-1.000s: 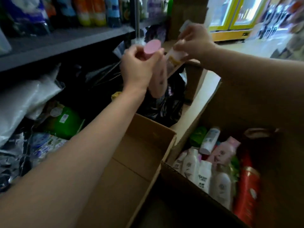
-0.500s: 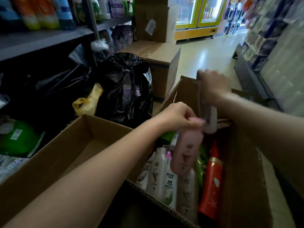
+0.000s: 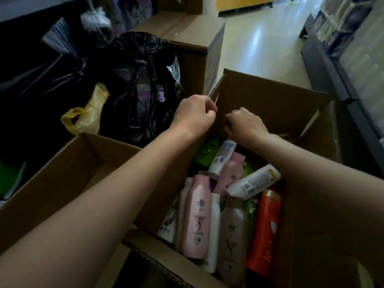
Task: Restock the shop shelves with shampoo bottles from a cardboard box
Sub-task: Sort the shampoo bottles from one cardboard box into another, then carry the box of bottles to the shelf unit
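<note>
An open cardboard box [image 3: 270, 104] in front of me holds several shampoo bottles. Among them are a pink bottle [image 3: 197, 215] standing at the near left, a white bottle [image 3: 252, 181] lying across the top and a red bottle [image 3: 265, 231] on the right. Both my hands are up at the box's far flap, above the bottles. My left hand [image 3: 195, 115] pinches the left edge of that flap. My right hand [image 3: 245, 123] is curled in front of the flap's inner face, and nothing shows in it.
A second open cardboard box [image 3: 62, 173] sits to the left under my left forearm. Behind it lie a black plastic bag [image 3: 141, 90] and a yellow bag [image 3: 87, 115]. A closed carton [image 3: 187, 38] stands farther back. A low shelf [image 3: 332, 69] lines the aisle on the right.
The pink bottle and the white bottle that my hands held have gone down into the box. Both hands have moved to the far flap. My view has tilted down.
</note>
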`<state>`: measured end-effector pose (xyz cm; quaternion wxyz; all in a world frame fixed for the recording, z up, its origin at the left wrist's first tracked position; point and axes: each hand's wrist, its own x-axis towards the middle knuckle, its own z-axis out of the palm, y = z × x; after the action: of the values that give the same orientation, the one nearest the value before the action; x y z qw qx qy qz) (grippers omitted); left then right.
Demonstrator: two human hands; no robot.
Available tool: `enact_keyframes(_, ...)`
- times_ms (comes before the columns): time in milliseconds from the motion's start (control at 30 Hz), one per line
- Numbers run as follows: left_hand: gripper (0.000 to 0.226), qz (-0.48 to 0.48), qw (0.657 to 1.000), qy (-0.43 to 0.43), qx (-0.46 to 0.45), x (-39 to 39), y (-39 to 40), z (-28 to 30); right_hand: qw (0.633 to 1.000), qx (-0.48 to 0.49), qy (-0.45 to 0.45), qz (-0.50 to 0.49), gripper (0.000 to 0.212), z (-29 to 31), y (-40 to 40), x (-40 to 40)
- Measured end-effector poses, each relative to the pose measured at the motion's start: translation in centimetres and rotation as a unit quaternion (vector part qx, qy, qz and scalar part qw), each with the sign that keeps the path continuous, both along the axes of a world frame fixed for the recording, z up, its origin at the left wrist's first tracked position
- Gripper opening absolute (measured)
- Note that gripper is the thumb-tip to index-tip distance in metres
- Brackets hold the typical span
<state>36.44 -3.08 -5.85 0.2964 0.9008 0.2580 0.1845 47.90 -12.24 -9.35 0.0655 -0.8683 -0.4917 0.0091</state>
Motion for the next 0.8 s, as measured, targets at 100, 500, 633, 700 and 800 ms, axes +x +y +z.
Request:
enact_keyframes(100,0.025,0.025,0.999,0.01,0.03,1.7,0.2,0.5,0.999,-0.039,0.024,0.023,0.02,0.2,-0.7,0.1)
enact_keyframes(500,0.045,0.089,0.897,0.419,-0.111,1.2,-3.0,6.5,0.876,-0.042,0.274,-0.395,0.082,10.5,-13.2,-0.3)
enact_keyframes(633,0.043,0.073,0.863,0.492,-0.086,1.9,-3.5,7.0,0.779,-0.084,0.403,-0.474,0.042,9.9,-14.4,-1.0)
enact_keyframes(700,0.035,0.079,0.856,0.508,-0.056,1.8,-2.7,5.8,0.789,-0.113,0.393,-0.458,0.029,9.0,-13.6,-1.0)
enact_keyframes(800,0.03,0.046,0.834,0.549,0.011,1.0,-1.9,3.4,0.811,-0.181,0.358,-0.427,0.026,7.3,-12.2,-1.1)
